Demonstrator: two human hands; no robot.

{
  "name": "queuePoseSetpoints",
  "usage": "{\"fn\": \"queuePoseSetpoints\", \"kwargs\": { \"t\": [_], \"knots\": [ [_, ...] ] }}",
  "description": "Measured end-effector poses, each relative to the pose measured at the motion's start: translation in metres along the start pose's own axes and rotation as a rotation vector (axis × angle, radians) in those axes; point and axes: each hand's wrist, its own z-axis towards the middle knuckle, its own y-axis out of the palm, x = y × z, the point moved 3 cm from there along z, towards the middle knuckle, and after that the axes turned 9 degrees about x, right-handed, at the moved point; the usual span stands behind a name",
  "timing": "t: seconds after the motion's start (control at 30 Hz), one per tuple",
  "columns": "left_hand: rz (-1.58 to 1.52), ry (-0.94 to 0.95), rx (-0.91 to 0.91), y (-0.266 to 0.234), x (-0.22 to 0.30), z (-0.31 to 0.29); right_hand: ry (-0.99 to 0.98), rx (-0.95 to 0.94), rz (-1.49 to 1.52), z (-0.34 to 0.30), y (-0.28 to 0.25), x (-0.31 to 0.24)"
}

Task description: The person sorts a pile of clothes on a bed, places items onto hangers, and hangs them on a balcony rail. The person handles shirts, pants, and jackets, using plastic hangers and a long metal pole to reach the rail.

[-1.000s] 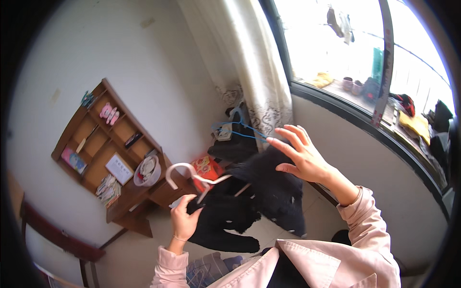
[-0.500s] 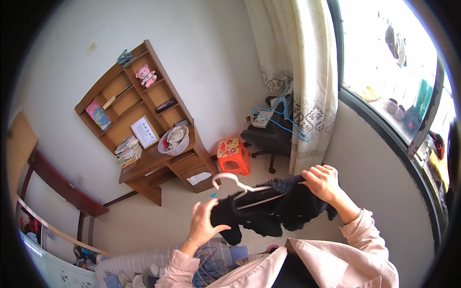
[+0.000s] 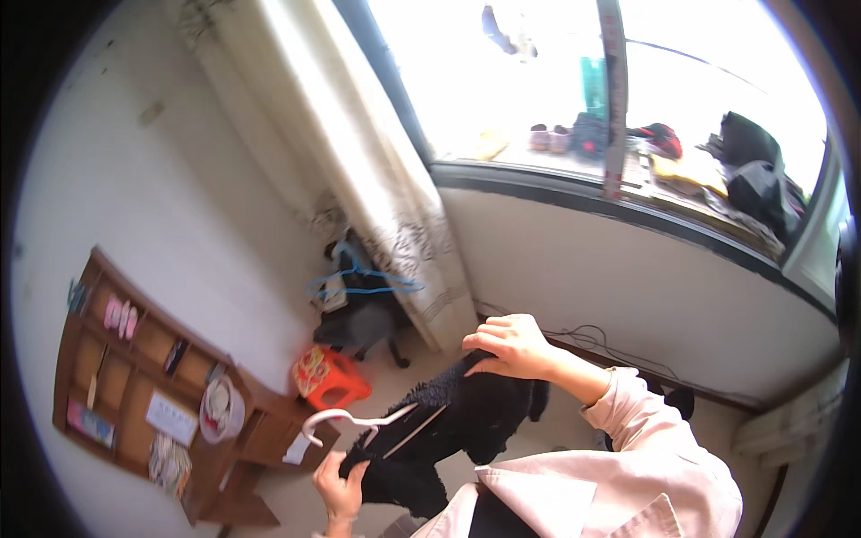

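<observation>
A black fuzzy garment (image 3: 480, 417) hangs stretched between my hands, in front of my light pink jacket. Inside its opening sits a white clothes hanger (image 3: 336, 416), whose hook sticks out to the left above my left hand. My right hand (image 3: 513, 348) is closed on the garment's upper right end, fingers bent over the cloth. At the lower left end, my left hand (image 3: 339, 491) pinches the edge of the garment between thumb and fingers, just under the hook. Part of the hanger's body is hidden by the cloth.
Left stands a brown desk with shelves (image 3: 117, 359), holding a white basin (image 3: 222, 409). Near it are an orange stool (image 3: 328, 377) and a black chair (image 3: 363, 330) with blue hangers (image 3: 363, 282). A curtain (image 3: 359, 143) hangs beside the window; cables (image 3: 592, 341) run along the wall.
My view has swung right toward the window, so the desk sits farther left. The left hand's fingers have closed on the garment's edge. The right hand keeps its hold.
</observation>
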Motion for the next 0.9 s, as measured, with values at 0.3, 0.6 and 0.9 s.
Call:
{"fn": "queuePoseSetpoints", "kwargs": {
  "t": [0.3, 0.6, 0.9],
  "knots": [
    [0.069, -0.150, -0.056, 0.011, 0.015, 0.000, 0.683, -0.054, 0.130, -0.178, -0.009, 0.035],
    [0.108, -0.134, -0.241, 0.033, 0.048, -0.025, 0.871, 0.482, 0.235, -0.196, -0.031, 0.026],
    [-0.105, -0.127, -0.332, 0.060, 0.054, -0.021, 0.913, 0.762, 0.179, -0.202, -0.065, 0.022]
  ]
}}
